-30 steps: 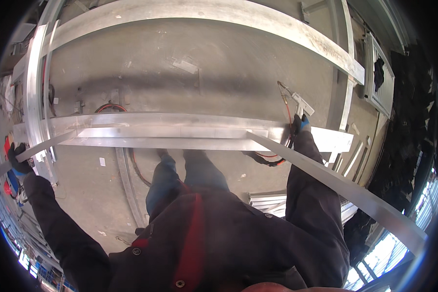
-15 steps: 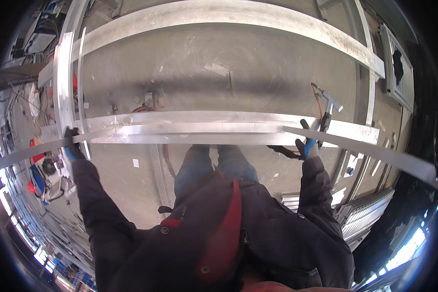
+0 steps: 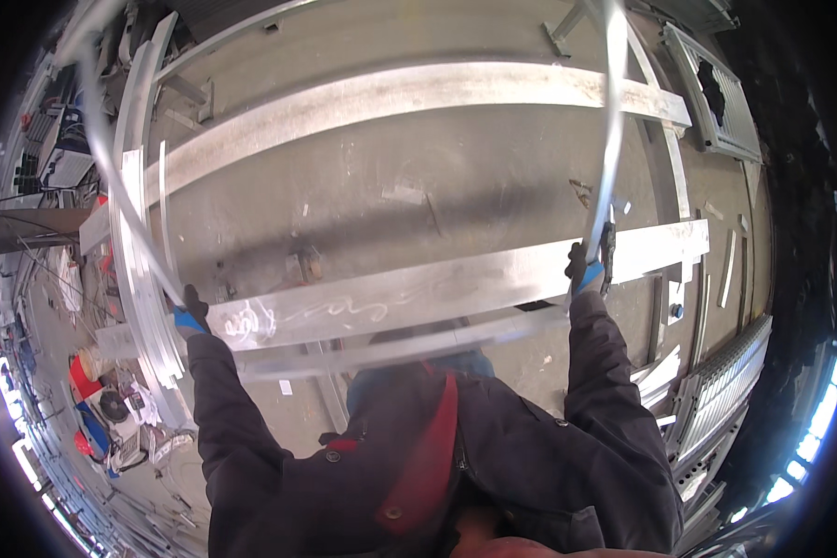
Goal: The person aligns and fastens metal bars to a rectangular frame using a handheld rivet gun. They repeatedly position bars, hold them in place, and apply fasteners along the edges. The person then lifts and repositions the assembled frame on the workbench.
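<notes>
Both hands wear dark gloves with blue on them and grip a light metal U-shaped frame point(image 3: 409, 349). My left hand point(image 3: 192, 312) is closed around its left corner, where a long side bar point(image 3: 112, 153) runs away to the upper left. At the right corner my right hand point(image 3: 583, 270) is closed as well, and another side bar point(image 3: 612, 121) rises from it toward the top edge. The frame's crosspiece hangs before my body, nearer than a wide metal beam point(image 3: 418, 284). A black-handled tool point(image 3: 609, 246) shows beside my right hand, partly hidden.
A second wide beam point(image 3: 418, 88) crosses farther off. Metal profiles point(image 3: 144, 251) lie along the left. On the right are a metal grate point(image 3: 716, 102) and stacked slatted panels point(image 3: 725, 381). Cables, a red-and-blue machine point(image 3: 88, 409) and clutter lie at the left.
The frame has swung so its side bars point away from me instead of out to the sides. My left hand has come inward and nearer. My view has turned slightly.
</notes>
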A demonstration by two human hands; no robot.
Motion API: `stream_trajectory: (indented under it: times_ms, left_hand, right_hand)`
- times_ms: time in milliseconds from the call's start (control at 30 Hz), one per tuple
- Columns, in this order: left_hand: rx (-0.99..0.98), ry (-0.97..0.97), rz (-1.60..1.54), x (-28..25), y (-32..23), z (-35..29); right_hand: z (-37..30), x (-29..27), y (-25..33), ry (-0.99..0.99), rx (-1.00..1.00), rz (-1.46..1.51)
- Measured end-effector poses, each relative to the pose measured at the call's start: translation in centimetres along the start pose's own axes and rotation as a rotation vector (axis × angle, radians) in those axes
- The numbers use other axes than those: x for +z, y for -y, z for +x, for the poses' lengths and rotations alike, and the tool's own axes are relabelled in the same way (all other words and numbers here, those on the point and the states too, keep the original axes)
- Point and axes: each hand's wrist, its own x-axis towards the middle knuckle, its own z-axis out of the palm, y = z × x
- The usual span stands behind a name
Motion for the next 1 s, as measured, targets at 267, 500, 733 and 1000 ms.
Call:
stream_trajectory:
  times_ms: [267, 500, 733, 1000]
  left_hand:
    - [-0.016, 0.119, 0.610, 4.4, 5.9, -0.7]
    - [-0.259, 0.239, 0.727, 6.4, 6.7, -0.7]
    - [-0.162, 0.237, 0.792, 8.3, 9.3, 1.4]
    - [-0.062, 0.309, 0.742, 9.2, 11.9, 1.5]
  right_hand:
    - [2.1, 1.4, -3.7, 0.096, 0.310, -0.675]
    - [2.1, 3.1, -3.6, 0.122, 0.304, -0.699]
    - [4.6, 3.0, -8.1, 0.095, 0.320, -0.782]
    - [3.2, 4.8, -5.6, 0.157, 0.164, -1.176]
